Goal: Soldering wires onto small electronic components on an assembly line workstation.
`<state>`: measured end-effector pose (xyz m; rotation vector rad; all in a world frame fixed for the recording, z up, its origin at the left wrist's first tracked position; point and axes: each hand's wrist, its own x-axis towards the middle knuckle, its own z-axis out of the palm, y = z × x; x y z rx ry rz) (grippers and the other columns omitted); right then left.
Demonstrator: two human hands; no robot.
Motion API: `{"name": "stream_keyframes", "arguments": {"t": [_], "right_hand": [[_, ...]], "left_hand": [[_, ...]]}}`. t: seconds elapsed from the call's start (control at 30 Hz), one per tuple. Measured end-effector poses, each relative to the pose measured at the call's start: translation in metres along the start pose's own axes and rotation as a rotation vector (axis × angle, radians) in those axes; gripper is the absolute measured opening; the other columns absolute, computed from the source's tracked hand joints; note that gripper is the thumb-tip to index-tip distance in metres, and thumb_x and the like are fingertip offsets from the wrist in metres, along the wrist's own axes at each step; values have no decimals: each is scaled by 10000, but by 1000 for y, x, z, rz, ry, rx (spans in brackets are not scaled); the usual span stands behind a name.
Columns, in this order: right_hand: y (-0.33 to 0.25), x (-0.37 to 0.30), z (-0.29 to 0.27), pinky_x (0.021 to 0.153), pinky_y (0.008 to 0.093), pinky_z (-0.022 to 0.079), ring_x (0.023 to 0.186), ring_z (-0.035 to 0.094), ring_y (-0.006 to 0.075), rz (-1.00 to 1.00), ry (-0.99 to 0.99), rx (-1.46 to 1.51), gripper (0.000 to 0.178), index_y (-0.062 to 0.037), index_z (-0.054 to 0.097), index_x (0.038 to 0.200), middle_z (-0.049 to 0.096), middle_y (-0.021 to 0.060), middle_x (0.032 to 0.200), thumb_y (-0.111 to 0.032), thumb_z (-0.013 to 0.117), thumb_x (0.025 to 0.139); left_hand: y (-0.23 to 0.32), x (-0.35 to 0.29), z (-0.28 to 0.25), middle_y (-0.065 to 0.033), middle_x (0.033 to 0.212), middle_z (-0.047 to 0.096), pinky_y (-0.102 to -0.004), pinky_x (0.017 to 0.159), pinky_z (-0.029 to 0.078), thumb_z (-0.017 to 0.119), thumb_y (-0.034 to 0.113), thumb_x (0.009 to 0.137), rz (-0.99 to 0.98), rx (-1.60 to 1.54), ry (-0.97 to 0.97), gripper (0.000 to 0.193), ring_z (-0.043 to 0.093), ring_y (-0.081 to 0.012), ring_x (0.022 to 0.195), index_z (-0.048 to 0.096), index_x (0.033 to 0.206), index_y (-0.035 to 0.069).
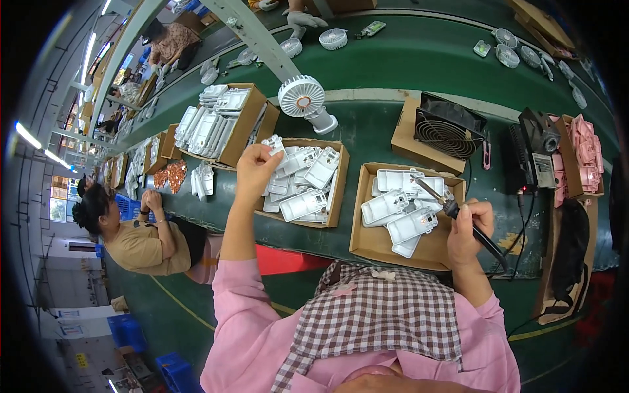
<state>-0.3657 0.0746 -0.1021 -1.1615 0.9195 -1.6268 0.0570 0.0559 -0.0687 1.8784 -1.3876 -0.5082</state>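
White moulded plastic housing piece sits pinched in the left hand's fingertips above the open cardboard box of white plastic housings. Right hand is clenched around a black-handled soldering iron, its tip over another cardboard box of housings.

Left hand on white shell, right hand gripping soldering iron.

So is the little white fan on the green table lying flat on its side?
No, the white fan stands upright on its handle base on the green table, beyond the cardboard box of white plastic parts.
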Motion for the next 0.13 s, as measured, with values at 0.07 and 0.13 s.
{"name": "stream_keyframes", "arguments": {"t": [0.07,0.13], "right_hand": [[1,0,-1,532,203,322,583,398,47,13,5,8,168,-55,466,838,478,2,691,-88,604,927],[3,0,-2,545,213,329,591,402,51,-7,2,-15,172,-59,469,840,480,3,690,-113,605,932]], "left_hand": [[0,1,3,-90,1169,542,-278,756,491,686,41,818,51,36,-44,284,590,-131,832,580,1077,-5],[1,8,2,-103,1430,362,-278,790,516,714,67,812,60,-115,-176,490,579,-119,840,503,1253,34]]}}
